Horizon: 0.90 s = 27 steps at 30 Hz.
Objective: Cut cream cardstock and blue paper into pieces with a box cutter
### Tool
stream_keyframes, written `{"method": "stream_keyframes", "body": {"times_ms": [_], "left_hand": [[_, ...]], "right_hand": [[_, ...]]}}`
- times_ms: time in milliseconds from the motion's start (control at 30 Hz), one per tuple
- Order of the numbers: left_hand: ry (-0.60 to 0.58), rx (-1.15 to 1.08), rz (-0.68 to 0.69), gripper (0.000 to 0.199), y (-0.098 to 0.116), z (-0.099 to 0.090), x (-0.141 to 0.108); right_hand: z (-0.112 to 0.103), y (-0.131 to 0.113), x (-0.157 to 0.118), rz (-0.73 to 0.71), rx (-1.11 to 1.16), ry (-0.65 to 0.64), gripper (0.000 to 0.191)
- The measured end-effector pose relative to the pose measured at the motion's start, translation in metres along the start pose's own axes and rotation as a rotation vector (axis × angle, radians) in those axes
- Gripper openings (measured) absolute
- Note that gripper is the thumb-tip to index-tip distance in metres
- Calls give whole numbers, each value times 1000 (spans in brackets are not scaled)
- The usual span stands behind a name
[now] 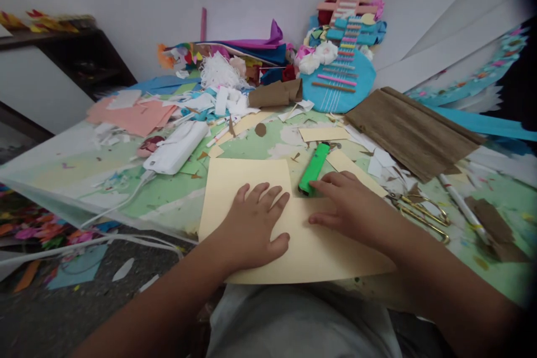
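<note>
An L-shaped sheet of cream card [251, 179] lies flat at the table's front edge, its upper right corner cut away. My left hand [258, 224] rests on it, fingers spread and palm down. Over the card's right part is my right hand [342, 201], its fingers apart and slightly bent. Its index fingertip meets the lower end of a long green tool with black ends [315, 168], which looks like a stapler. That tool sits in the notch of the card, and I see no grip around it. Gold-handled scissors [419, 212] lie right of my right hand.
A white power bank [178, 147] with a cable lies left. Cream strips [324, 134] and brown crepe paper [413, 128] are beyond and to the right. A blue paper guitar [339, 84] leans at the back. Paper scraps [226, 98] cover the far side.
</note>
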<state>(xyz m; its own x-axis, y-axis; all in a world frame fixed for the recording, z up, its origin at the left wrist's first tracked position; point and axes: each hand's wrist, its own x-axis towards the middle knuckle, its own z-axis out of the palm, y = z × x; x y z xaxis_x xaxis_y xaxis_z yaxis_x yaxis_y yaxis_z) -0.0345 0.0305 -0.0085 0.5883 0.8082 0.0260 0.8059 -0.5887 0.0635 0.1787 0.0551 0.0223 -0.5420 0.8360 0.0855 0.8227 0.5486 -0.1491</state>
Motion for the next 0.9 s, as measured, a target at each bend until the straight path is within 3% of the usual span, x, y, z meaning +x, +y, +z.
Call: {"method": "stream_keyframes", "body": {"times_ms": [133,267,533,733,900], "left_hand": [[1,-3,-2,61,0,1,0],[3,-4,-11,61,0,2,1],[-3,-7,-11,62,1,-1,1],[-3,-12,-3,60,0,0,1],[17,-16,7,60,-1,1,1]], "right_hand": [[10,-6,-5,0,24,31,42],[10,-8,-3,7,27,-81,31],[-2,-6,18,67,61,-245,33],[-3,1,21,138,228,-271,5],[-1,2,21,158,268,-304,6]]}}
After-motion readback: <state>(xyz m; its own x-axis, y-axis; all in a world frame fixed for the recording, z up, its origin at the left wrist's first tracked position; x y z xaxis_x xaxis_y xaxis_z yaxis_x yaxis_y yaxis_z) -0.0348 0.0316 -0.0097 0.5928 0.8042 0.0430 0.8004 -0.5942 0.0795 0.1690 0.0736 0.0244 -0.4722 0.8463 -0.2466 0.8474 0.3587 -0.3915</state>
